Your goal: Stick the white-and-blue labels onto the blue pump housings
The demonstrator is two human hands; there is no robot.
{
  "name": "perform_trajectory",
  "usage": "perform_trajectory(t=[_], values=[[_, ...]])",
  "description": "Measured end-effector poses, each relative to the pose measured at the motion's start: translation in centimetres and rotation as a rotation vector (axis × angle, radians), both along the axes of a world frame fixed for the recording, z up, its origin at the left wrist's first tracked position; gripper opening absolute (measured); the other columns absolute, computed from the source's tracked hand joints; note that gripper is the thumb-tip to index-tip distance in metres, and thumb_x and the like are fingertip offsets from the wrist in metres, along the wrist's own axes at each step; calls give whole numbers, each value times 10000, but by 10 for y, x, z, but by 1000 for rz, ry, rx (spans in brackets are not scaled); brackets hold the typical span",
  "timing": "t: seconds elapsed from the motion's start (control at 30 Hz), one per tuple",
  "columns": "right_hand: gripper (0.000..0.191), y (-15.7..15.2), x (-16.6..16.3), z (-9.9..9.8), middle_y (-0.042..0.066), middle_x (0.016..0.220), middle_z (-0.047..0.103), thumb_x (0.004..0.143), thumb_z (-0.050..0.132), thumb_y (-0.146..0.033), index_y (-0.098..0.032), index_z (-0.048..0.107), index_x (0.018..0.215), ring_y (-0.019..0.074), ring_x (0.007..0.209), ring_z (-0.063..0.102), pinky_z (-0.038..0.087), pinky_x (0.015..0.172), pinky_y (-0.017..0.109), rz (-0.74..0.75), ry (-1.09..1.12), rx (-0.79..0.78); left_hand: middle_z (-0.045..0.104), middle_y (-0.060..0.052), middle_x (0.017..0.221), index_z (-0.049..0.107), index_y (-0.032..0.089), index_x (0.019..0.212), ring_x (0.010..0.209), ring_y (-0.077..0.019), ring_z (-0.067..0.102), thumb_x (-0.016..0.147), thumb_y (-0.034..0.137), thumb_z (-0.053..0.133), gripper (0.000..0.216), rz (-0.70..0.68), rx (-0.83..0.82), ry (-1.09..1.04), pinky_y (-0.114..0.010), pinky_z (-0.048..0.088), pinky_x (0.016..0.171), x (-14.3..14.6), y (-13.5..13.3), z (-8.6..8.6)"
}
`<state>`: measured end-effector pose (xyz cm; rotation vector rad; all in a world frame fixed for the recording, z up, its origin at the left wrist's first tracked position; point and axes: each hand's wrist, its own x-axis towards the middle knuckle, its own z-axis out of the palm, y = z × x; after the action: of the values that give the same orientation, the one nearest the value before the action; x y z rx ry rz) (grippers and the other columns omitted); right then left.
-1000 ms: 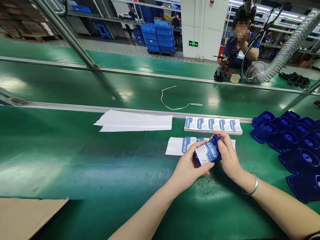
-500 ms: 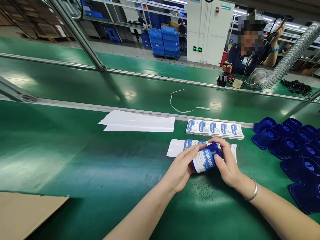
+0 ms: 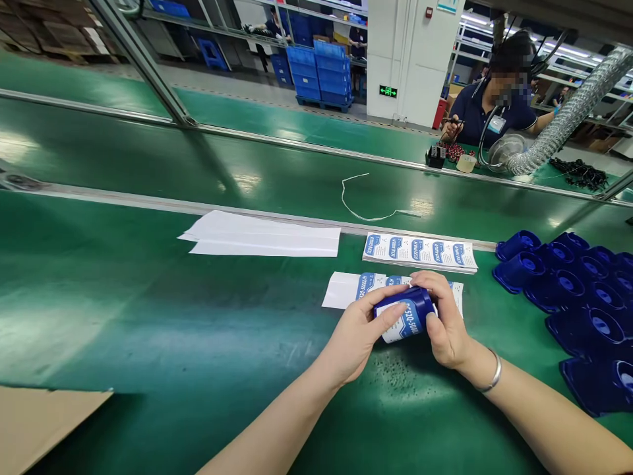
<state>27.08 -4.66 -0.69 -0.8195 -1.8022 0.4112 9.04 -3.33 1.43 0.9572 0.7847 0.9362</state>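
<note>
Between my hands is a dark blue plastic housing (image 3: 419, 305), tilted above the green table, with a white and blue label (image 3: 408, 322) on its curved side. My left hand (image 3: 357, 333) grips its left end, the thumb lying across the label. Around the right end curl the fingers and thumb of my right hand (image 3: 448, 323), which has a silver bangle at the wrist. Just behind, partly covered by my hands, lies a label sheet (image 3: 341, 290). A stack of label strips (image 3: 420, 252) sits farther back.
Several blue housings (image 3: 564, 284) stand at the right. White paper sheets (image 3: 267, 236) lie left of the label stack, and cardboard (image 3: 49, 422) is at the near left. Beyond the metal rail (image 3: 277, 148), a co-worker (image 3: 494, 112) sits near a flexible duct (image 3: 564, 125).
My left thumb has moved from the housing's upper edge down onto the label. Both hands keep hold of the housing. The co-worker's raised arm has come down.
</note>
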Motion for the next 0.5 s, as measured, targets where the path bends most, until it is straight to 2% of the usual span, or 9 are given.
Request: perform_trajectory(t=[0.17, 0.3, 0.4, 0.5], values=[[381, -4, -3, 1, 106, 1307, 511, 1046, 352, -436, -271, 462, 1372, 306, 1246, 490, 386, 1092, 563, -66, 97, -85, 628, -77, 1342, 632, 286, 1284, 1235, -319, 572, 763, 365, 812, 557, -25, 285, 227, -488, 433, 1075, -1, -3, -4], [376, -4, -6, 3, 105, 1293, 520, 1050, 343, -441, -259, 469, 1355, 295, 1239, 498, 390, 1097, 536, -77, 131, -123, 611, -79, 1321, 568, 286, 1302, 1188, -308, 589, 723, 267, 821, 632, 42, 465, 428, -492, 445, 1047, 4, -6, -10], [376, -4, -6, 4, 106, 1291, 524, 1050, 343, -447, -255, 468, 1349, 290, 1236, 500, 403, 1089, 525, -87, 131, -149, 608, -76, 1297, 553, 280, 1287, 1162, -294, 592, 736, 244, 803, 606, 95, 468, 491, -472, 449, 1023, 6, -6, -9], [373, -5, -5, 3, 110, 1286, 528, 1048, 346, -436, -259, 453, 1358, 291, 1220, 510, 421, 1071, 532, -111, 96, -151, 620, -63, 1258, 596, 277, 1242, 1145, -290, 589, 684, 263, 859, 617, 26, 341, 391, -427, 456, 994, 3, -4, -4]])
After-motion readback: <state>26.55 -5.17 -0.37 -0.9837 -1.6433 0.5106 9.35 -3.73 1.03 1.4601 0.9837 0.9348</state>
